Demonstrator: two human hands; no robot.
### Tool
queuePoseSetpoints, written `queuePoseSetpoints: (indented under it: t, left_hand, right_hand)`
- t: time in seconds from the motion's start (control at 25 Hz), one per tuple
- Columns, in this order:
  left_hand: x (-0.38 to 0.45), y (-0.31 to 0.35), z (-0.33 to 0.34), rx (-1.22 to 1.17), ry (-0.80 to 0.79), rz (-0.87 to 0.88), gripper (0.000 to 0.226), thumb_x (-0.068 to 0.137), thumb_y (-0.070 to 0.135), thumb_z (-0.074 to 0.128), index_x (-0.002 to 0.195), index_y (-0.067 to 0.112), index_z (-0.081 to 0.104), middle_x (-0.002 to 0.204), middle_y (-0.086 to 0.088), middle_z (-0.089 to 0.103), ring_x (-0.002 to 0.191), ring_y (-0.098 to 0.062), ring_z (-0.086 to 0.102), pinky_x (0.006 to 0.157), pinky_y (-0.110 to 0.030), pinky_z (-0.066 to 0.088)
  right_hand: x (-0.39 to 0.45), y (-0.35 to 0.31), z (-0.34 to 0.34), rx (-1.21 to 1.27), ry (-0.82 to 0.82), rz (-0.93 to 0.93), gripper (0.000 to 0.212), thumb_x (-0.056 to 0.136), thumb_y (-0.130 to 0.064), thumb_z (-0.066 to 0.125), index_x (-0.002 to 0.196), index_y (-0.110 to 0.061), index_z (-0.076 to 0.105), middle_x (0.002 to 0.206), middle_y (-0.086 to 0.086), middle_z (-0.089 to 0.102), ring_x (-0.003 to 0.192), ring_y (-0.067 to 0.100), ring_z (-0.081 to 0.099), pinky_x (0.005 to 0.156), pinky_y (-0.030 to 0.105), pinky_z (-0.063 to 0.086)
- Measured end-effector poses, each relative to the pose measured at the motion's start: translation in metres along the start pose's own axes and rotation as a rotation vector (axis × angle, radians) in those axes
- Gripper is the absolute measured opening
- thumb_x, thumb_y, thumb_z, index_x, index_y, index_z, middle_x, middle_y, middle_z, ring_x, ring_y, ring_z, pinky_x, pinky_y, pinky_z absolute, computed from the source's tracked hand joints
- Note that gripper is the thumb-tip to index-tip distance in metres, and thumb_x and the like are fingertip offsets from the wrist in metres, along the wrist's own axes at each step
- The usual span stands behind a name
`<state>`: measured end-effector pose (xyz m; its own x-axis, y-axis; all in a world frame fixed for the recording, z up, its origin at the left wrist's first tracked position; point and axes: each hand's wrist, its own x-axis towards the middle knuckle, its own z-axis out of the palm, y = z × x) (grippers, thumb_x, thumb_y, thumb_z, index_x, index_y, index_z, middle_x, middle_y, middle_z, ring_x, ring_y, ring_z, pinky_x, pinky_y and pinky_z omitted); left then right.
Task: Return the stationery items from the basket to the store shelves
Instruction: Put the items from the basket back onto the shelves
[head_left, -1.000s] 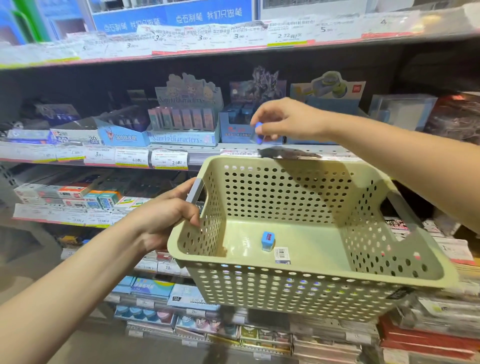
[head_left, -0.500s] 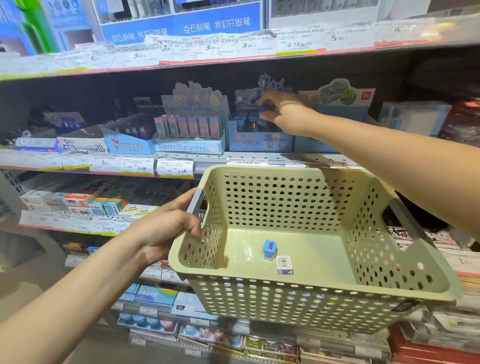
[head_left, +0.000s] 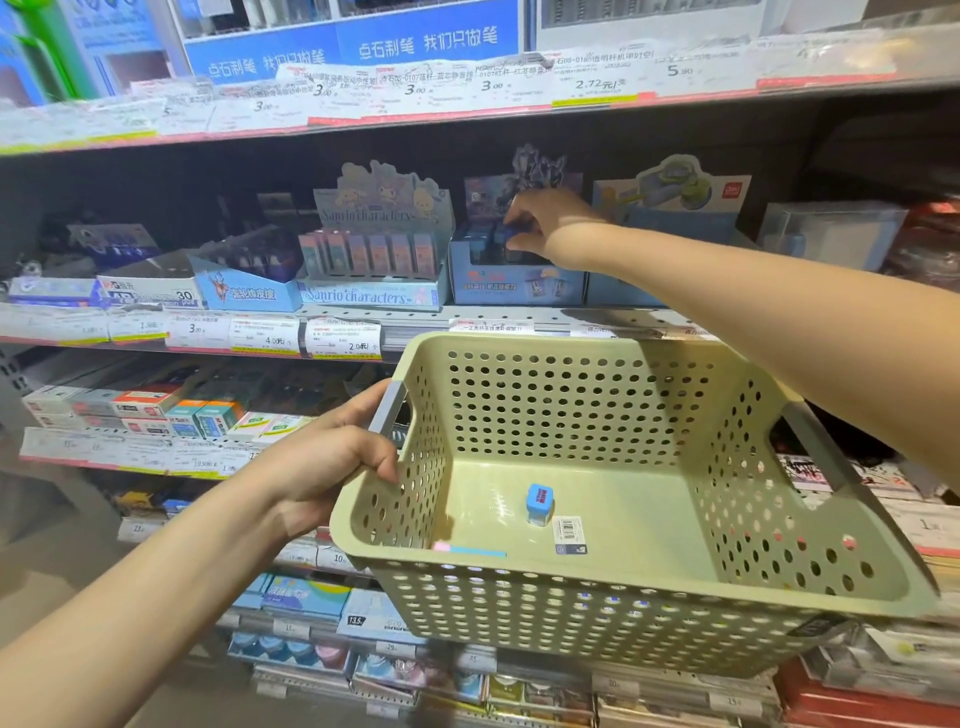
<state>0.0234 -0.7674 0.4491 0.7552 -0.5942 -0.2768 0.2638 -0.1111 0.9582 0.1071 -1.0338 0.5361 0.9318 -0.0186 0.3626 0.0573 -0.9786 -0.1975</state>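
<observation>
My left hand (head_left: 332, 457) grips the grey handle of a pale green perforated basket (head_left: 649, 587), held in front of the shelves. On the basket's floor stands a small blue eraser-like item (head_left: 539, 503), beside a barcode sticker, with a thin pink and blue strip (head_left: 470, 548) near the front wall. My right hand (head_left: 550, 221) reaches over the basket to a blue display box (head_left: 511, 288) on the middle shelf and pinches a small blue item (head_left: 513, 233) at the box's top.
Left of the blue box stand a Sanrio characters display box (head_left: 374, 260) and other eraser boxes. Price labels line the shelf edge (head_left: 260, 332). More stationery fills the lower shelves (head_left: 156, 415) and the right side.
My right hand carried the small blue item from above the basket up to the blue display box. The basket stayed in my left hand, and the view shifted slightly downward.
</observation>
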Motion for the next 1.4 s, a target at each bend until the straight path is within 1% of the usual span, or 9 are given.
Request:
queuePoseSetpoints:
  t: [0.2,0.4,0.52,0.68,0.88,1.04,1.16,1.24,1.4]
  left_hand:
    - [0.001,-0.002,-0.003,-0.011,-0.007,0.006,0.077,0.051,-0.017,0.041,0.106,0.032,0.065,0.076,-0.019,0.063,0.049,-0.028,0.06,0.043,-0.035,0.052]
    - [0.002,-0.002,-0.005,-0.007,-0.008,0.004,0.082,0.044,-0.012,0.041,0.107,0.035,0.065,0.081,-0.02,0.063,0.052,-0.029,0.06,0.045,-0.036,0.053]
    - [0.002,-0.001,-0.004,0.009,-0.009,-0.001,0.08,0.052,-0.017,0.041,0.108,0.035,0.064,0.081,-0.02,0.063,0.051,-0.029,0.06,0.045,-0.037,0.053]
    - [0.0,0.0,-0.003,0.031,-0.004,-0.003,0.079,0.07,-0.025,0.025,0.107,0.034,0.063,0.07,-0.017,0.064,0.046,-0.027,0.059,0.041,-0.033,0.052]
    - [-0.003,0.002,0.001,0.037,0.001,-0.002,0.075,0.073,-0.025,0.024,0.101,0.032,0.062,0.055,-0.011,0.062,0.039,-0.023,0.057,0.037,-0.028,0.049]
    - [-0.004,0.002,0.002,0.032,0.014,-0.008,0.077,0.072,-0.026,0.024,0.105,0.032,0.062,0.059,-0.013,0.063,0.041,-0.024,0.058,0.038,-0.029,0.049]
    - [-0.003,0.001,0.0,0.038,0.022,-0.01,0.079,0.07,-0.026,0.025,0.113,0.031,0.061,0.067,-0.017,0.062,0.043,-0.026,0.057,0.039,-0.029,0.049]
    - [-0.003,0.002,0.0,0.053,0.029,-0.009,0.078,0.071,-0.025,0.025,0.113,0.032,0.06,0.063,-0.015,0.061,0.041,-0.025,0.056,0.038,-0.028,0.049]
    - [-0.006,0.003,0.004,0.046,0.028,-0.002,0.073,0.074,-0.026,0.024,0.102,0.031,0.061,0.05,-0.009,0.06,0.037,-0.021,0.055,0.036,-0.026,0.047]
  right_hand:
    - [0.001,-0.003,0.002,0.002,-0.012,-0.014,0.033,0.095,-0.021,0.05,0.126,-0.009,0.051,0.13,0.009,0.055,0.117,0.028,0.053,0.092,0.03,0.04]
    - [0.002,-0.001,0.002,-0.007,-0.029,-0.032,0.032,0.096,-0.022,0.049,0.126,-0.01,0.05,0.13,0.008,0.054,0.116,0.027,0.053,0.087,0.027,0.039]
    - [0.002,0.002,-0.001,0.018,-0.058,-0.047,0.032,0.095,-0.019,0.052,0.126,-0.012,0.051,0.13,0.007,0.054,0.115,0.025,0.053,0.083,0.022,0.036]
    - [0.001,0.004,-0.002,0.035,-0.066,-0.067,0.032,0.094,-0.018,0.053,0.126,-0.011,0.051,0.13,0.007,0.053,0.114,0.024,0.052,0.083,0.022,0.035]
    - [0.0,0.004,-0.002,0.041,-0.055,-0.086,0.031,0.095,-0.018,0.052,0.124,-0.01,0.052,0.128,0.007,0.055,0.11,0.022,0.053,0.081,0.022,0.034]
    - [0.003,0.005,-0.002,0.015,-0.044,-0.066,0.032,0.092,-0.023,0.056,0.122,-0.011,0.054,0.125,0.007,0.057,0.109,0.023,0.055,0.081,0.024,0.038]
    - [0.005,0.003,-0.003,-0.019,-0.007,-0.015,0.034,0.09,-0.029,0.059,0.118,-0.01,0.056,0.118,0.008,0.06,0.105,0.025,0.057,0.086,0.032,0.044]
    - [0.006,0.0,-0.001,0.011,0.005,-0.009,0.035,0.089,-0.031,0.06,0.117,-0.01,0.056,0.116,0.007,0.061,0.104,0.025,0.058,0.089,0.034,0.046]
    - [0.008,-0.009,0.003,0.015,-0.009,-0.052,0.034,0.09,-0.03,0.059,0.118,-0.013,0.057,0.118,0.006,0.06,0.106,0.025,0.057,0.083,0.028,0.043]
